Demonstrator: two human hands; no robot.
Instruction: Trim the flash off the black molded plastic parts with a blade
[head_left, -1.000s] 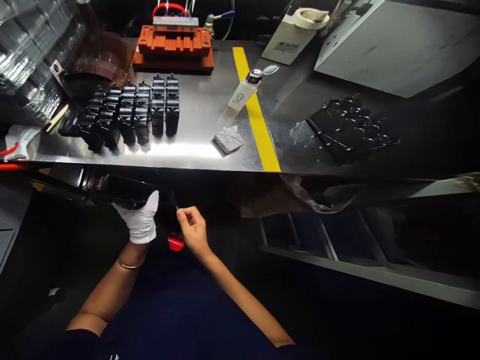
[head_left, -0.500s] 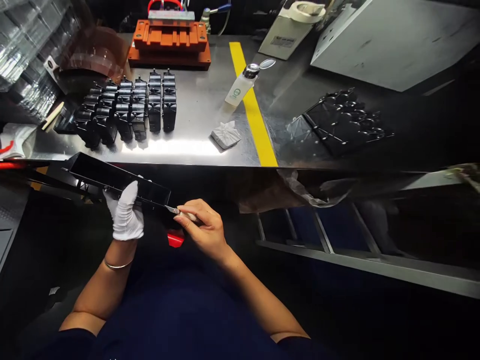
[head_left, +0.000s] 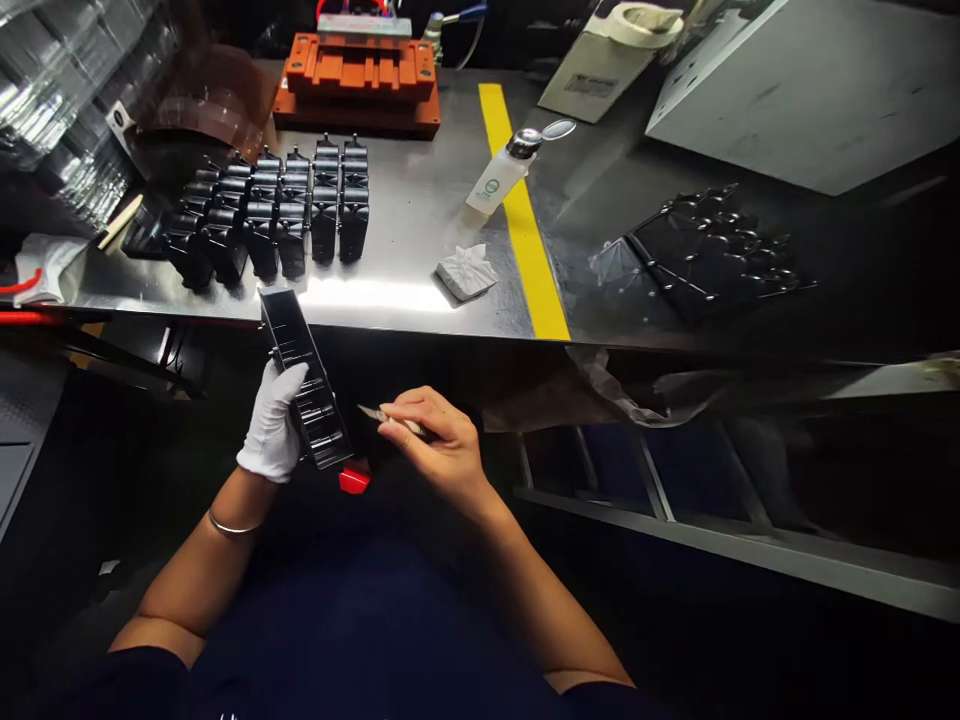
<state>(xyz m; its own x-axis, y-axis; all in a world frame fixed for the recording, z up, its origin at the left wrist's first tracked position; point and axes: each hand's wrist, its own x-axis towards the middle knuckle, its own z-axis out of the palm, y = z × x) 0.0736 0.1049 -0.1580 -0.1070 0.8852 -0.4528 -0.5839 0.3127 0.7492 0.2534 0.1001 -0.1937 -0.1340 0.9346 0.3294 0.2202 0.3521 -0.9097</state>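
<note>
Left hand (head_left: 274, 425), white-gloved, clamped round a long black part (head_left: 311, 390), its ribbed hollow side towards me. Part is held at a slant before the bench (head_left: 412, 220), top end at the bench edge in view; contact there unclear. Right hand (head_left: 446, 440), bare, pinches a small pale-handled blade (head_left: 371, 412) between thumb and fingers; tip points at the part, apart from it. Progress, my judgement: one piece in work, no cut under way at this instant. Whether its edges are finished, cannot tell. Similar black parts (head_left: 345, 200) stand in rows on the bench; done or waiting, nothing shows which. White bottle (head_left: 499, 178) and folded wipe (head_left: 466, 272) sit nearby, untouched.
</note>
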